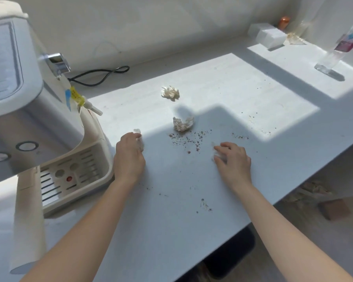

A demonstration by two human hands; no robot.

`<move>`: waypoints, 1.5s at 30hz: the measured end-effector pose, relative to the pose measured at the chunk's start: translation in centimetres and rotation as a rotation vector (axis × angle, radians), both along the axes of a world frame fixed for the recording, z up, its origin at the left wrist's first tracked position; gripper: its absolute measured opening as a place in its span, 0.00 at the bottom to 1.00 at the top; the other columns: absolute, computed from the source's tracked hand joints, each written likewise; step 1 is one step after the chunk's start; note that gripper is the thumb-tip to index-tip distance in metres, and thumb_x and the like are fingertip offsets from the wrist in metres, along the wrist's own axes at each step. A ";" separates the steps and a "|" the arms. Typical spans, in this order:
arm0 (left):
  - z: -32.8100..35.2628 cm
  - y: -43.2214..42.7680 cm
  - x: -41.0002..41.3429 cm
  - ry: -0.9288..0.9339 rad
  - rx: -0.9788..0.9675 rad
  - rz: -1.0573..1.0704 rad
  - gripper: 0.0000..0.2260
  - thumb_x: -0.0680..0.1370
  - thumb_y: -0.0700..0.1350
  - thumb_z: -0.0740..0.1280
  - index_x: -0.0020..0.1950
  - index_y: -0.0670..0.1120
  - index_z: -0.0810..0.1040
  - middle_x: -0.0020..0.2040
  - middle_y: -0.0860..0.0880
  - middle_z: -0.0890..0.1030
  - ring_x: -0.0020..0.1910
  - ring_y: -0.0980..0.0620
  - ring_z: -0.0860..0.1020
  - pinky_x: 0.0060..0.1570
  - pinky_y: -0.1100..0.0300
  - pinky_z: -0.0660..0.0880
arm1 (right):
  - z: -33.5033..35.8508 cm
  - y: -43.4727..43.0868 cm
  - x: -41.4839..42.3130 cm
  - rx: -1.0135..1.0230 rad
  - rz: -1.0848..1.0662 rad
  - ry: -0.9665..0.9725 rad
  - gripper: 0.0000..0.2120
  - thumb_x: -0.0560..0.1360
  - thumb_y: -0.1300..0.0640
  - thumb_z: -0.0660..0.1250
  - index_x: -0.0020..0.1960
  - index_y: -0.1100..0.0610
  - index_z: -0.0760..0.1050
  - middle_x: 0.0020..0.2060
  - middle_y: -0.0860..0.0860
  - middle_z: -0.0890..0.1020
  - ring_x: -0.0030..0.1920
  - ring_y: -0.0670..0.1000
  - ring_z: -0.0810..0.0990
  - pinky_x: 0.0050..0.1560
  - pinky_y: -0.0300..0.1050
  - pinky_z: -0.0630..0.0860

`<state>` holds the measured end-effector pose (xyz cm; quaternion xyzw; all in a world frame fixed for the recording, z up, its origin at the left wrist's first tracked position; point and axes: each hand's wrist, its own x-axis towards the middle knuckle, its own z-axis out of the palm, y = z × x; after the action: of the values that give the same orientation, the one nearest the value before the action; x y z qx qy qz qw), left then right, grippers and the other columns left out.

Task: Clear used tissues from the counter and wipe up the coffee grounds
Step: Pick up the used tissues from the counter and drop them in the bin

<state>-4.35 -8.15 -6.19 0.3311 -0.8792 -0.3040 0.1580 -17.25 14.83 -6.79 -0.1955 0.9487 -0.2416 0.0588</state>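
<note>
Two crumpled used tissues lie on the white counter (243, 94): one far tissue (170, 92) in the sunlight, one nearer tissue (183, 123) at the shadow's edge. Brown coffee grounds (189, 138) are scattered just in front of the nearer tissue, with more specks (204, 204) closer to me. My left hand (128, 155) rests on the counter, fingers curled around a small white tissue (137, 131) that peeks out past the fingertips. My right hand (233, 159) lies to the right of the grounds, its fingers closed over another white tissue (216, 154), mostly hidden.
A white coffee machine (29, 110) with a drip tray (73, 176) fills the left side, its black cord (102, 75) trailing along the wall. At the back right stand a white box (270, 35), a clear plastic bottle (338, 47) and a small orange object (284, 22). The counter edge runs diagonally at right.
</note>
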 end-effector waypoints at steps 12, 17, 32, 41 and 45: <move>1.3 4.1 -1.8 0.175 0.117 -0.097 0.08 0.73 0.42 0.68 0.51 0.50 0.77 0.45 0.55 0.79 0.39 0.57 0.75 0.45 0.55 0.74 | 0.2 0.8 0.1 -0.423 -0.118 -0.056 0.15 0.70 0.69 0.63 0.44 0.52 0.81 0.44 0.50 0.83 0.44 0.47 0.79 0.43 0.33 0.72; 3.3 8.7 -3.8 0.205 0.249 -0.197 0.06 0.70 0.50 0.73 0.40 0.54 0.77 0.35 0.60 0.78 0.35 0.63 0.73 0.35 0.64 0.67 | 1.8 2.0 0.2 -0.624 -0.211 -0.147 0.17 0.69 0.71 0.66 0.35 0.49 0.81 0.34 0.44 0.83 0.36 0.41 0.81 0.39 0.29 0.74; 2.4 24.7 -9.1 0.202 0.513 -0.498 0.04 0.71 0.48 0.71 0.43 0.52 0.77 0.42 0.57 0.81 0.39 0.58 0.77 0.40 0.64 0.75 | 3.0 13.3 1.1 -0.991 -0.479 -0.368 0.10 0.72 0.70 0.68 0.44 0.58 0.84 0.37 0.50 0.86 0.39 0.47 0.84 0.43 0.36 0.79; -1.1 33.5 -7.8 -0.017 0.753 -0.642 0.13 0.80 0.51 0.58 0.60 0.53 0.78 0.55 0.56 0.82 0.55 0.63 0.77 0.56 0.64 0.73 | -0.6 20.3 4.0 -1.123 -0.692 -0.386 0.11 0.75 0.67 0.66 0.49 0.53 0.81 0.46 0.49 0.86 0.49 0.47 0.84 0.50 0.37 0.80; -3.6 35.9 -5.9 -0.131 0.802 -0.683 0.14 0.79 0.53 0.55 0.55 0.58 0.79 0.49 0.60 0.82 0.51 0.66 0.77 0.49 0.70 0.72 | -4.5 22.1 5.8 -1.035 -0.742 -0.399 0.16 0.73 0.72 0.66 0.45 0.51 0.78 0.44 0.50 0.84 0.48 0.47 0.84 0.49 0.38 0.79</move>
<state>-10.29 27.77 -9.83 0.0786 -0.7597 -0.6292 -0.1443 -11.47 36.90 -11.26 0.1894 0.6855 -0.7016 0.0447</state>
